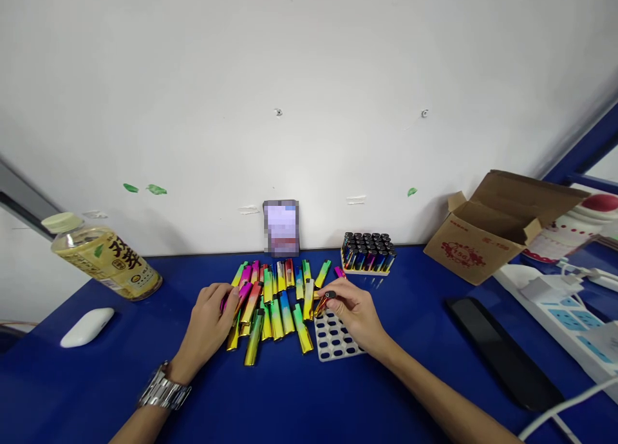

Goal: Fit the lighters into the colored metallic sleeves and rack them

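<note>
Shiny gradient-coloured lighters (pixel 275 315) lie in a loose pile on the blue table. At the pile's left edge is my left hand (pixel 212 315), its fingers and thumb closed around a magenta lighter (pixel 224 302), partly hidden. My right hand (pixel 356 312) pinches a red-and-gold lighter (pixel 322 304) with its black end tilted up. That lighter is held over the left edge of a white tray with oval holes (pixel 331 351), and the hand covers part of the tray. Behind it, a second tray (pixel 367 271) bears rows of upright lighters (pixel 369 251), black ends up.
A phone (pixel 281 228) leans on the wall behind the pile. On the left are a drink bottle (pixel 109 257) and a white earbud-like case (pixel 87 328). To the right stand an open cardboard box (pixel 476 248), a black phone (pixel 502 354) and a power strip (pixel 562 318) with cables.
</note>
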Demonstrator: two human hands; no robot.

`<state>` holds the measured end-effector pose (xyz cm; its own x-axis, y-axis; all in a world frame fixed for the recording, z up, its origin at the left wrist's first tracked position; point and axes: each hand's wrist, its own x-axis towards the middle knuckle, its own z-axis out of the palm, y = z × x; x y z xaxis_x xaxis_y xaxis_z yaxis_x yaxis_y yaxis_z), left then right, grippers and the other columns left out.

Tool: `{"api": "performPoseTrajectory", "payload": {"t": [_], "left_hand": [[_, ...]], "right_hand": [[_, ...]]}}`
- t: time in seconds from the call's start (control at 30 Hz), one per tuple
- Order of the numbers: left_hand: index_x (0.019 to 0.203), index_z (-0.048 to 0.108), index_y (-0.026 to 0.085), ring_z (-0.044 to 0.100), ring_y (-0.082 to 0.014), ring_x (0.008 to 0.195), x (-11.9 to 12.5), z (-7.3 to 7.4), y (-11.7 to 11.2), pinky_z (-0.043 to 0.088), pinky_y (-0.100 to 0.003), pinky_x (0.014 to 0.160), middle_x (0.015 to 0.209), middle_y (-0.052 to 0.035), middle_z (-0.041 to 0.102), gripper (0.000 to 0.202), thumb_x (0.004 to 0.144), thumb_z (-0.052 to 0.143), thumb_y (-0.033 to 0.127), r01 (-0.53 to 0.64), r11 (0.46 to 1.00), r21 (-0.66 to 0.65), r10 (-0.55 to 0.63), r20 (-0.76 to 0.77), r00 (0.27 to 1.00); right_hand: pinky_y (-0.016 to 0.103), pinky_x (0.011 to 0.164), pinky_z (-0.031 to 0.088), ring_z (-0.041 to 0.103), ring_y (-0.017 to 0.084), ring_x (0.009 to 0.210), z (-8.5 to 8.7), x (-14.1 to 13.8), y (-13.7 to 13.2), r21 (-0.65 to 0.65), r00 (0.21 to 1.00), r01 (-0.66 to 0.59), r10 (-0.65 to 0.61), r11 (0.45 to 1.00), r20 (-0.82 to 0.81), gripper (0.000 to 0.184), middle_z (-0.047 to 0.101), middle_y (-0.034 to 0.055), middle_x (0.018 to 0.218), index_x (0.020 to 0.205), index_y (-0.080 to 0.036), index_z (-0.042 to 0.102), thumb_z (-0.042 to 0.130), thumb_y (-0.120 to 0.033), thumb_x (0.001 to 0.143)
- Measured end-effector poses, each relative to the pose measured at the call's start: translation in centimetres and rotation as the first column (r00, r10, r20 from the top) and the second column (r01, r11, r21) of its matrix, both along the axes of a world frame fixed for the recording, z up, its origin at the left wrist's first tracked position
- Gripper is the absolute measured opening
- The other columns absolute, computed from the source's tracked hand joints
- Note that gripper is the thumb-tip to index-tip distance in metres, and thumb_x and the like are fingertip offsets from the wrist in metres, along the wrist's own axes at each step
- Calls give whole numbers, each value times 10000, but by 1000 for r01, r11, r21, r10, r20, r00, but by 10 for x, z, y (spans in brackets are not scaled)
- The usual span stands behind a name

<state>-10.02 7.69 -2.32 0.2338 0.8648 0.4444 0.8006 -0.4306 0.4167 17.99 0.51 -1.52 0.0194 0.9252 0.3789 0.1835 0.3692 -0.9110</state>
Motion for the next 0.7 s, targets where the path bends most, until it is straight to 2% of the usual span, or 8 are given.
{"api": "performPoseTrajectory", "payload": {"t": [0.13,0.23,0.33,0.4,0.5,0.6,0.7], "left_hand": [[829,584,199,566,-234,851,0,0,-1,442,-357,781,873,-75,655,335,921,364,434,-6,1000,23,6,-22,1000],[867,582,181,550,-246,854,3,3,-4,439,-375,785,880,-91,645,296,923,388,399,-4,994,108,10,-55,998],[885,573,171,542,-250,853,13,9,-13,432,-398,803,873,-99,637,223,914,432,341,53,974,219,-34,-88,996],[854,561,181,539,-240,827,26,14,-25,435,-393,787,831,-84,624,165,903,462,303,122,961,246,-97,-113,989],[868,557,196,554,-245,874,48,20,-51,445,-387,792,856,-79,607,112,884,497,290,248,942,226,-216,-158,964],[1104,559,212,562,-253,913,69,22,-77,464,-388,789,997,-105,601,258,869,529,314,387,909,156,-335,-281,899],[1075,576,221,581,-255,851,79,18,-93,484,-391,725,991,-103,602,237,873,515,330,451,889,87,-387,-386,837]], "right_hand": [[317,685,478,597,188,731,1,-4,-1,28,995,4,-7,1000,101,181,647,59,782,804,-203,744,591,-290,845],[302,653,473,586,183,712,4,-9,-3,27,979,3,-8,1000,202,214,621,60,759,730,-188,729,560,-236,852],[295,633,464,567,177,683,5,-10,-3,28,966,22,-29,999,257,224,590,56,727,743,-168,725,539,-213,860],[292,626,456,560,177,680,4,-10,-4,28,963,38,-44,999,265,207,574,54,726,801,-159,730,542,-221,861],[283,615,448,562,175,699,4,-9,-4,15,968,27,-30,1000,249,209,567,49,751,862,-168,724,542,-269,876],[277,609,436,560,170,711,6,-9,-6,18,970,1,-5,1000,241,234,567,47,769,870,-172,712,528,-314,891],[283,623,431,558,167,707,8,-9,-7,9,973,1,-3,1000,230,217,578,50,779,873,-165,708,543,-306,875]]}}
